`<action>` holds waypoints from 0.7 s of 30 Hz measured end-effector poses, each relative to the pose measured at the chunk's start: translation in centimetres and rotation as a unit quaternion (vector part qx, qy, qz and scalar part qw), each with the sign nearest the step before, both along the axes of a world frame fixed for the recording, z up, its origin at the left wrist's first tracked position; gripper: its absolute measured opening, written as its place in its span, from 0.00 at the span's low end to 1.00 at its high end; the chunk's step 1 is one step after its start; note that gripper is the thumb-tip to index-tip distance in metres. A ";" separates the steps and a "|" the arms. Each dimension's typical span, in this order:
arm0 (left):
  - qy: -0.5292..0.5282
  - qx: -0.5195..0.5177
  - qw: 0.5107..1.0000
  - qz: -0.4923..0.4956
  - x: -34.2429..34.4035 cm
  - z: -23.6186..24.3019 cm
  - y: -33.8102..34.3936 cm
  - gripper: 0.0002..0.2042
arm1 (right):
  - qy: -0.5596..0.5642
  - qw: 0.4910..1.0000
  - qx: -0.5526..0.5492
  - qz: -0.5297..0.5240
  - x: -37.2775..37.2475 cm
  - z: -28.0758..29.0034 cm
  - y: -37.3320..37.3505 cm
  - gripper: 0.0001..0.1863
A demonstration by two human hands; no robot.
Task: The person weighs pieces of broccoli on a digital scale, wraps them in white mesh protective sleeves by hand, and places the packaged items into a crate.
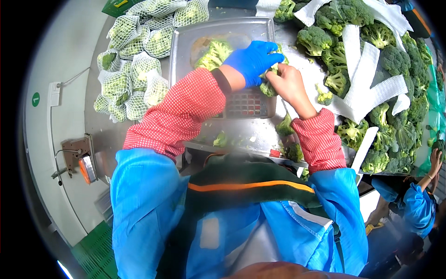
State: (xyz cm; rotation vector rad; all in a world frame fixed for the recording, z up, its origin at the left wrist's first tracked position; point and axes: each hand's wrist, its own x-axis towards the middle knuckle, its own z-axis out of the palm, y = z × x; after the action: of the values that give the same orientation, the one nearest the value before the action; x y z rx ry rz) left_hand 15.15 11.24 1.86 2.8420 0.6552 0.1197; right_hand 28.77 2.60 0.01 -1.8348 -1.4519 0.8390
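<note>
My left hand (254, 61), in a blue glove, grips a piece of broccoli (268, 89) over the right side of a shallow metal tray (179, 51). The fingers of my bare right hand (289, 83) are closed at the same piece, from its right side. Both hands cover most of it, so its full shape is hidden. Cut broccoli florets (214, 55) lie in the tray, left of my gloved hand. Beneath my wrists, at the tray's near end, shows a grid of small squares (246, 106).
Broccoli in white mesh nets (132, 67) is piled on the left. Loose broccoli heads (397, 116) and white net sleeves (354, 51) cover the right. Small florets (324, 95) and scraps lie near the table's front edge. A co-worker in blue (416, 207) stands at far right.
</note>
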 end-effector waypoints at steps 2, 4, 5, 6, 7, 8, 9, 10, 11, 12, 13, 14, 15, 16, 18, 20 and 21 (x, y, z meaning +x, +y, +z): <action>-0.038 0.022 0.998 0.044 0.2 -0.2 -0.2 0.23 | 0.414 0.904 -0.091 0.048 0.7 -0.8 -2.0 0.14; 0.005 0.119 0.989 0.082 0.8 -0.7 1.2 0.23 | 0.272 0.950 -0.029 0.154 -2.3 2.6 -5.9 0.13; 0.011 0.103 0.992 0.069 0.4 -0.6 1.3 0.26 | 0.283 0.943 -0.068 0.161 -2.5 3.0 -6.9 0.12; 0.018 0.086 0.994 0.057 -0.1 -0.6 1.5 0.29 | 0.294 0.935 -0.106 0.169 -2.4 3.3 -7.4 0.13; 0.016 0.090 0.994 0.063 -0.6 -1.0 1.8 0.29 | 0.291 0.935 -0.105 0.175 -2.0 3.3 -7.5 0.13; -0.032 0.036 0.998 0.050 -1.2 -1.4 2.0 0.31 | 0.110 0.973 -0.090 0.179 -1.2 3.0 -7.6 0.13; -0.080 -0.016 0.996 0.030 -1.4 -1.2 2.6 0.34 | -0.073 0.980 -0.070 0.169 -0.3 2.2 -7.5 0.13; -0.080 -0.011 0.996 0.029 -2.0 -0.9 3.1 0.34 | -0.182 0.967 -0.058 0.168 0.7 0.9 -7.8 0.14; -0.194 -0.090 0.977 0.006 -2.4 0.7 2.7 0.37 | -0.188 0.972 -0.046 0.134 2.1 0.3 -7.9 0.15; -0.303 -0.168 0.938 -0.015 -3.3 2.1 2.4 0.40 | -0.192 0.976 -0.033 0.101 3.2 -0.1 -7.8 0.18; -0.305 -0.214 0.927 0.035 -5.0 3.2 2.8 0.42 | -0.187 0.979 0.004 0.078 4.2 0.0 -7.1 0.22; -0.306 -0.256 0.913 0.090 -7.6 4.2 2.8 0.43 | -0.181 0.981 0.042 0.061 4.8 0.7 -6.1 0.28; -0.305 -0.259 0.903 0.159 -9.9 4.4 2.7 0.44 | -0.171 0.981 0.067 0.057 5.2 1.8 -4.9 0.32; -0.302 -0.256 0.888 0.235 -12.4 4.3 2.4 0.45 | -0.157 0.981 0.095 0.062 5.2 2.6 -3.3 0.36; -0.310 -0.234 0.898 0.206 -16.4 0.5 2.4 0.45 | -0.188 0.968 0.138 0.096 4.9 3.4 -0.4 0.39; -0.315 -0.215 0.907 0.179 -17.4 -0.8 1.6 0.45 | -0.229 0.948 0.162 0.149 4.2 3.9 2.4 0.44; -0.283 -0.241 0.908 0.191 -16.7 -0.9 0.5 0.45 | -0.259 0.937 0.162 0.171 3.9 3.7 3.6 0.45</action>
State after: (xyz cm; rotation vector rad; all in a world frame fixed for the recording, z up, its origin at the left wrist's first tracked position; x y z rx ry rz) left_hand -1.55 11.77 1.00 2.0285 0.9295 0.7067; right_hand 32.71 6.15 3.70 -1.6350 -2.1413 0.2311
